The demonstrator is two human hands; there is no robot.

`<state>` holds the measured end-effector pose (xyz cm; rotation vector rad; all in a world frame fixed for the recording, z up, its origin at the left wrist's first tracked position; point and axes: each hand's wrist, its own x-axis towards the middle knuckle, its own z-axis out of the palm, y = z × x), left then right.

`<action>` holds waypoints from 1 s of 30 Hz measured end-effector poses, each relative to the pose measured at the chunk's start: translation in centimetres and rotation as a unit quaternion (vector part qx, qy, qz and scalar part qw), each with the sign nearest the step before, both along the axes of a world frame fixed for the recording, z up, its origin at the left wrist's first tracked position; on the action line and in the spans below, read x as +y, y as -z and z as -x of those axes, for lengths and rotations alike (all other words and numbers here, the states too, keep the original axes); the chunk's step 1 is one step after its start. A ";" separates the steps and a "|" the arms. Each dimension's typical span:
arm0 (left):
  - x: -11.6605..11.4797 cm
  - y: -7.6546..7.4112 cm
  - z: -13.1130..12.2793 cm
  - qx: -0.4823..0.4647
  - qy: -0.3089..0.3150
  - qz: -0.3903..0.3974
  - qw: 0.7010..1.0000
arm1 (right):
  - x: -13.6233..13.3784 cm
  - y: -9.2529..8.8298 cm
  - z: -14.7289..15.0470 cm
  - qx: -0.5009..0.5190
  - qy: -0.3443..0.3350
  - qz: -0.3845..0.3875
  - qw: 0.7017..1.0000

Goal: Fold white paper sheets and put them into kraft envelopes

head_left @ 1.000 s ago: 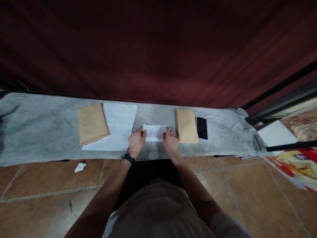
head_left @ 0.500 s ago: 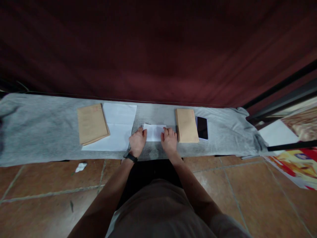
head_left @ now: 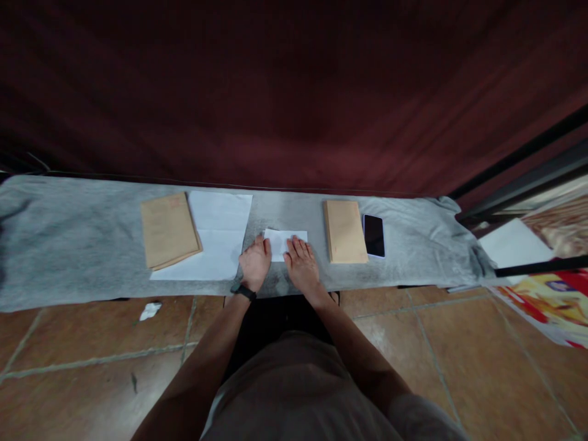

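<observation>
A small folded white paper (head_left: 278, 239) lies on the grey cloth in front of me. My left hand (head_left: 255, 262), with a dark watch on its wrist, is closed at the paper's left edge, the thumb along that side. Stretched flat over the paper's right part is my right hand (head_left: 302, 264), its fingers slightly apart and pressing on the surface. The part of the paper under the right hand is hidden.
Brown envelopes (head_left: 168, 229) overlap larger white sheets (head_left: 220, 239) on the left. Right of my hands are a stack of brown envelopes (head_left: 345, 233) and a phone (head_left: 373, 236). The grey cloth (head_left: 422, 245) ends at a dark red curtain (head_left: 294, 153) behind.
My right hand has slid left from the paper's right edge onto its face, and its fingers have flattened out. The left hand has stayed at the left edge.
</observation>
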<state>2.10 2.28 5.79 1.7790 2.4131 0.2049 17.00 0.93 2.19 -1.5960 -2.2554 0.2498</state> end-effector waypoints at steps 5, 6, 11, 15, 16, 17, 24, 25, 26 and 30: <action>0.0 0.1 0.0 -0.004 -0.006 -0.002 1.000 | 0.0 0.1 0.2 -0.005 0.005 -0.004 1.000; 0.0 0.1 -0.1 -0.004 -0.005 -0.001 1.000 | 0.0 0.1 0.2 -0.006 0.006 -0.005 1.000; -0.2 -0.2 -0.1 -0.007 -0.002 0.000 1.000 | -0.1 0.3 0.4 -0.009 0.022 -0.008 1.000; -0.3 -0.3 -0.1 -0.009 -0.003 0.005 1.000 | -0.1 0.3 0.4 -0.012 0.024 -0.008 1.000; -0.3 -0.3 -0.1 -0.010 -0.003 0.003 1.000 | -0.1 0.3 0.4 -0.012 0.024 -0.007 1.000; -0.3 -0.2 -0.1 -0.011 -0.001 -0.001 1.000 | -0.1 0.4 0.4 -0.012 0.025 -0.006 1.000; -0.4 -0.1 -0.3 -0.034 -0.007 -0.026 0.999 | 0.0 0.4 0.5 -0.007 0.031 -0.007 0.999; -0.4 -0.1 -0.3 -0.035 -0.011 -0.028 0.999 | 0.0 0.4 0.5 -0.007 0.031 -0.005 0.999; -0.5 -0.1 -0.2 -0.033 -0.014 -0.030 0.999 | 0.0 0.4 0.5 -0.008 0.030 -0.003 1.000; -1.0 0.3 -0.1 -0.006 0.028 -0.062 0.998 | 0.1 0.1 0.5 -0.015 0.028 0.006 0.999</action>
